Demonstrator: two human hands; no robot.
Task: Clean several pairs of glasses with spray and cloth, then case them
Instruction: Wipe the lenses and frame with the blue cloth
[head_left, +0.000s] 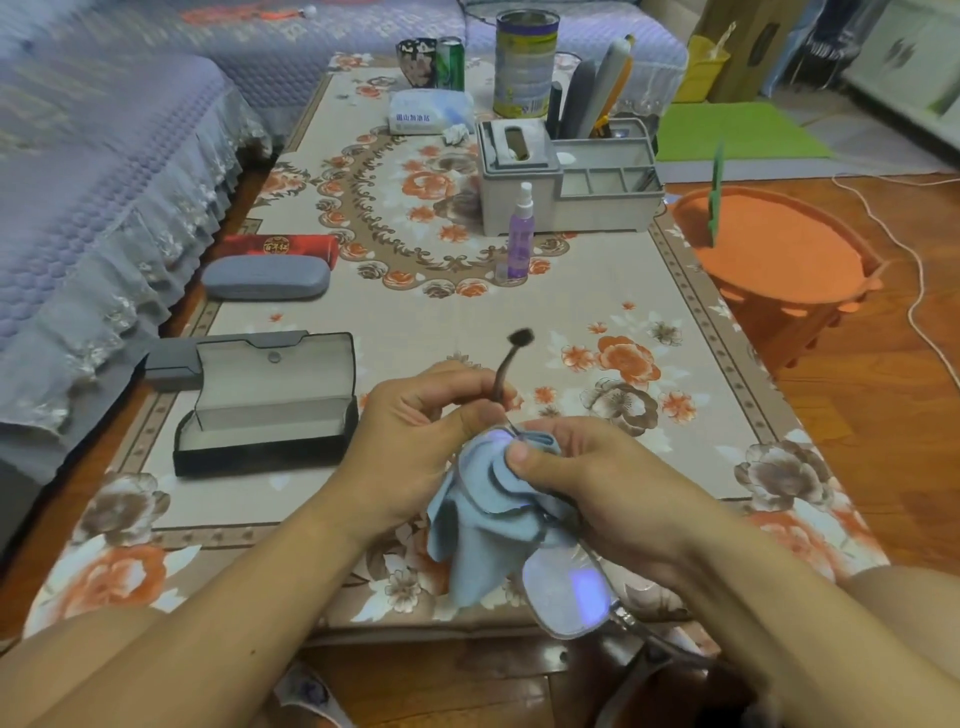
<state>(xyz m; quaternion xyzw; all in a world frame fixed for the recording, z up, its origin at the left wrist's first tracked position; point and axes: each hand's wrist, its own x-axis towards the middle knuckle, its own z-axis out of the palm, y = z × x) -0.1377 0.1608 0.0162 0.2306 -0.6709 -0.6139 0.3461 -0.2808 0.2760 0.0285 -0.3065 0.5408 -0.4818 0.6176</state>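
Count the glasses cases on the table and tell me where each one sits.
3. An open black case lies at the table's left edge, near the left hand. A closed grey case sits beyond it, and a red case just behind that. Others may lie out of view.

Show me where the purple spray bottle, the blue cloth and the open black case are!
purple spray bottle (520, 235): head view, middle of its body.
blue cloth (480, 525): head view, hanging fold between the hands.
open black case (270, 415): head view, inside bottom tray.
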